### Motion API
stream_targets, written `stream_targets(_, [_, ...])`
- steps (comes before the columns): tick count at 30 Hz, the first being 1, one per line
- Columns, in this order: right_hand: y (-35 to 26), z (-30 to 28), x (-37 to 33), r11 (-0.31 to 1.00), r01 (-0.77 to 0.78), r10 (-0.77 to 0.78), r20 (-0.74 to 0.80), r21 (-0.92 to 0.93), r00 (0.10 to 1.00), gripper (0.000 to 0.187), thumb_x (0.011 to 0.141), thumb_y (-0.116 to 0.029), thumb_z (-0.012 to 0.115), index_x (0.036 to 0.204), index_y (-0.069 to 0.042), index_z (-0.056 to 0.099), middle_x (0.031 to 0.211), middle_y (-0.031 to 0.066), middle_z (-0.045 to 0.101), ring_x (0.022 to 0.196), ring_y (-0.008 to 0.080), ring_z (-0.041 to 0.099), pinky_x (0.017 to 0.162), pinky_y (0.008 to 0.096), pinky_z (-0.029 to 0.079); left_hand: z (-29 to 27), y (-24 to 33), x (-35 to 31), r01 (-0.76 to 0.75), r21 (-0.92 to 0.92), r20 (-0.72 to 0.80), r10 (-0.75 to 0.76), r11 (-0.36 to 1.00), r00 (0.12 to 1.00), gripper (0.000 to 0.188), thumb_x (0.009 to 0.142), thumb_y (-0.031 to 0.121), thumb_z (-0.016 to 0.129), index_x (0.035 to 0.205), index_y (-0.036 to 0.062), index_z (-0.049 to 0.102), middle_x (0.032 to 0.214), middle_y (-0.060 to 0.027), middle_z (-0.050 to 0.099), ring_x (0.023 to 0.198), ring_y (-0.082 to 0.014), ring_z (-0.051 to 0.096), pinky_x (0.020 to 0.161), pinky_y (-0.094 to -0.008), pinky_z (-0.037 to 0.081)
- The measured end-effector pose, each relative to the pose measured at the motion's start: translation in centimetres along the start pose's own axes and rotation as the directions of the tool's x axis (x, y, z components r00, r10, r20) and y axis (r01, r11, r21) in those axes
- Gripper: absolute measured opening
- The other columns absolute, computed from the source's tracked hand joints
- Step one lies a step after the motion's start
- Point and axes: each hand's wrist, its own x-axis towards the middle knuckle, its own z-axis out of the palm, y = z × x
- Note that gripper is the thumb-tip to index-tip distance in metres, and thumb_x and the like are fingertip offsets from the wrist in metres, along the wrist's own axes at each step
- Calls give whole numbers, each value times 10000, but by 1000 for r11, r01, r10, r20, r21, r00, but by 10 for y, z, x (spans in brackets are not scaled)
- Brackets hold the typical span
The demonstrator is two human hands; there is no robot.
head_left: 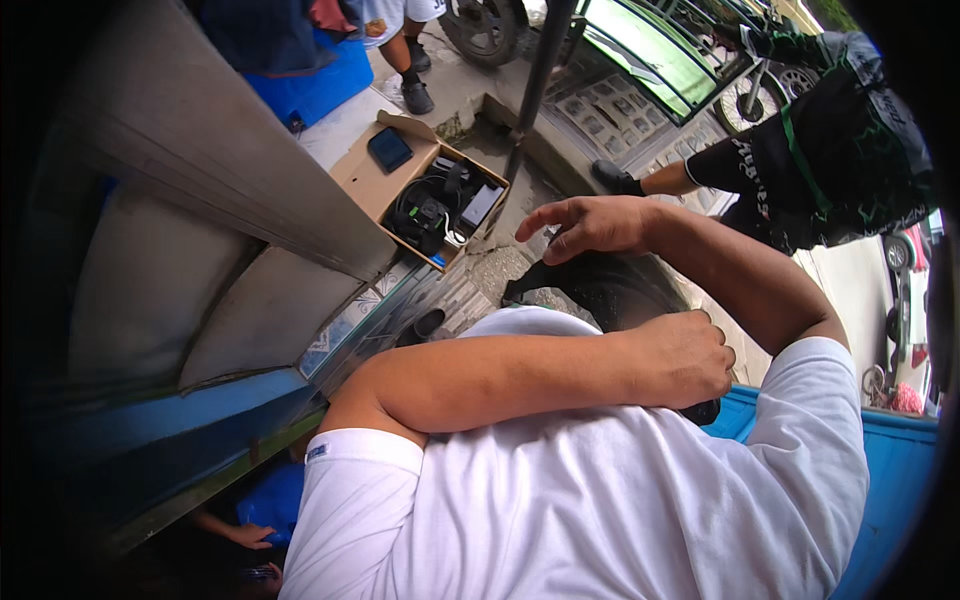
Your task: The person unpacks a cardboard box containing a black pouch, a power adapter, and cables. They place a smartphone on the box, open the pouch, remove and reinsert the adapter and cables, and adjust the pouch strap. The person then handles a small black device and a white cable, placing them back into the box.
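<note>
My left forearm crosses in front of my white shirt. At its end, my left hand (682, 358) is curled into a fist near my right side; its fingertips are turned away, so anything inside is hidden. Above it, my right hand (592, 226) hangs in the air with index finger and thumb apart, nothing visible between them. To the left of that hand, nearest it, is an open cardboard box (362, 178) packed with black gear, cables and a small white box (481, 204). A dark phone-like device (390, 150) lies on its flap. Neither hand touches the box.
A pale pillar (250, 140) rises left of the box, and a dark metal pole (545, 70) stands beyond it. One person in black clothes (800, 150) is at the right, another in white shorts (392, 20) at the top. Motorcycles (478, 28) are parked behind. Blue panels (880, 470) lie lower right.
</note>
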Motion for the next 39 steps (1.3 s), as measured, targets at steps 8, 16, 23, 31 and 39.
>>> stream_targets(8, [-39,11,-47,980,196,-197,1,38,980,571,841,-136,762,1364,-63,544,918,56,705,815,117,639,775,289,519,9,12,13,-66,71,72,61,995,996,110,810,178,667,785,94,733,854,-61,694,890,-233,696,806,-371,544])
stream_targets(16, [-67,14,-132,863,318,-418,-203,-392,885,481,849,-98,741,1302,-68,580,928,0,674,756,41,575,657,191,469,13,-1,14,-152,287,39,147,946,988,116,818,193,650,711,160,683,727,22,604,765,-146,615,738,-311,425])
stream_targets(23, [-52,-16,-209,-425,-271,-568,22,-864,823,363,894,-338,728,1241,-233,722,1042,-19,691,1002,188,632,958,316,486,7,-11,1,-191,292,-186,252,937,950,121,860,191,643,970,141,656,978,-31,625,990,-204,639,1048,-373,461])
stream_targets(31, [34,-14,-278,774,196,-554,-495,-602,669,230,997,-281,658,1102,-76,663,904,0,566,676,45,530,531,196,415,5,-63,-247,755,165,-230,-719,635,655,255,913,139,652,1161,80,662,1111,-136,687,1030,-360,649,903,-454,503])
stream_targets(39, [109,6,-231,912,-266,60,-543,-311,838,177,943,-181,684,1086,-78,681,945,5,651,840,101,610,734,276,512,200,95,-447,970,15,580,-788,-243,-207,319,886,218,704,1175,87,667,1104,-120,705,1009,-343,666,881,-429,515])
